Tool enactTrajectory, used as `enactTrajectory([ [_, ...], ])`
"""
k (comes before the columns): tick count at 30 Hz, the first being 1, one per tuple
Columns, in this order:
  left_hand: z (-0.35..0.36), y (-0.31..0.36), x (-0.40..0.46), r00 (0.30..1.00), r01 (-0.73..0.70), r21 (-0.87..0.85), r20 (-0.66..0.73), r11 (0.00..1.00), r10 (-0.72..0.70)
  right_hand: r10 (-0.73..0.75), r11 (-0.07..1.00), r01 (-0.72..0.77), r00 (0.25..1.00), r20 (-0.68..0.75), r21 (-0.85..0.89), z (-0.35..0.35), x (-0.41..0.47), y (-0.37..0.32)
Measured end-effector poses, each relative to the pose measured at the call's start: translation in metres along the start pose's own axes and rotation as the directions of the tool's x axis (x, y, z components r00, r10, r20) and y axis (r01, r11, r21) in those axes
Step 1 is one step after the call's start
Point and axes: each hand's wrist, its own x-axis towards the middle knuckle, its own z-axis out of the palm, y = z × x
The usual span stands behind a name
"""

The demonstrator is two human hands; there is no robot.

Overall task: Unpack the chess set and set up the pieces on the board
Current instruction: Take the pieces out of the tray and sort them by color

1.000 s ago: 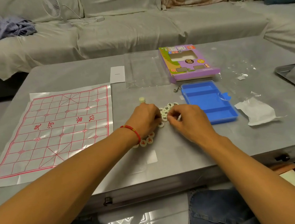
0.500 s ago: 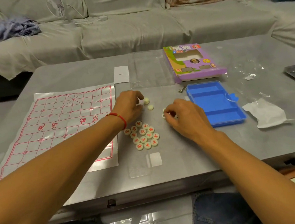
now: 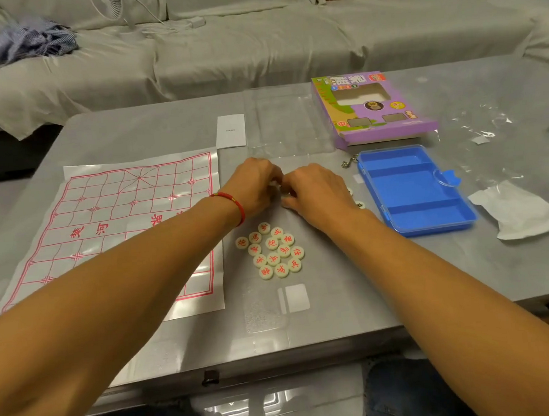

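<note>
Nearest the person, just short of both hands, a tight cluster of red-marked xiangqi pieces (image 3: 272, 251) lay face up on the grey tabletop (image 3: 356, 300), touching one another. Beyond them the left hand (image 3: 254, 186) and right hand (image 3: 316, 193) met knuckle to knuckle, fingers curled down over something small between them; a pale disc edge showed there, so each grip seemed to be pinching a piece, though the fingertips were hidden and this could not be told for certain. Just right of the right hand two more pieces (image 3: 358, 201) peeked out, dark-marked as far as could be seen. Left of the hands lay the paper board (image 3: 119, 220) with its red grid, no pieces on it. Right of them sat the emptied blue plastic case (image 3: 413, 190), and farther off the purple box (image 3: 373, 108) and a clear plastic tray (image 3: 286, 121). The step looked like sorting pieces by colour; it would go best by turning each disc face up and sliding it gently into its own group, well apart from the red cluster, without scattering it.
</note>
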Motion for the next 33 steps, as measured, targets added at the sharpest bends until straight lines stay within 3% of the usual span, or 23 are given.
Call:
enactTrajectory([
  [2,-0.001,-0.001,-0.006,0.999,0.037,-0.059,-0.020,0.998,-0.038,-0.004,1.000,0.004,1.000,0.001,0.023,0.002,-0.002,0.002],
  [4,-0.005,-0.002,-0.015,0.988,0.129,-0.242,-0.055,0.962,-0.146,0.095,0.976,-0.082,0.994,-0.054,0.202,0.001,-0.007,0.005],
  [6,-0.012,-0.003,-0.026,0.959,0.230,-0.553,-0.011,0.801,-0.283,0.268,0.805,-0.206,0.963,-0.031,0.556,-0.006,-0.013,0.009],
  [8,-0.017,-0.003,-0.037,0.937,0.296,-0.724,0.093,0.624,-0.336,0.339,0.590,-0.284,0.937,0.087,0.756,-0.017,-0.020,0.012],
  [11,-0.018,-0.003,-0.045,0.929,0.320,-0.672,0.085,0.667,-0.360,0.315,0.593,-0.311,0.938,0.142,0.742,-0.028,-0.032,0.016],
  [17,-0.015,0.009,-0.052,0.927,0.327,-0.745,0.133,0.581,-0.351,0.332,0.641,-0.315,0.936,0.117,0.699,-0.034,-0.048,0.018],
  [22,-0.010,0.024,-0.051,0.934,0.341,-0.687,0.168,0.642,-0.316,0.312,0.664,-0.325,0.939,0.146,0.674,-0.035,-0.067,0.025],
  [28,-0.011,0.029,-0.051,0.909,0.409,-0.662,0.235,0.628,-0.343,0.237,0.817,-0.262,0.965,0.115,0.514,-0.038,-0.085,0.030],
  [33,-0.013,0.026,-0.056,0.921,0.387,-0.630,0.220,0.674,-0.323,0.091,0.924,-0.163,0.972,0.215,0.345,-0.027,-0.103,0.024],
])
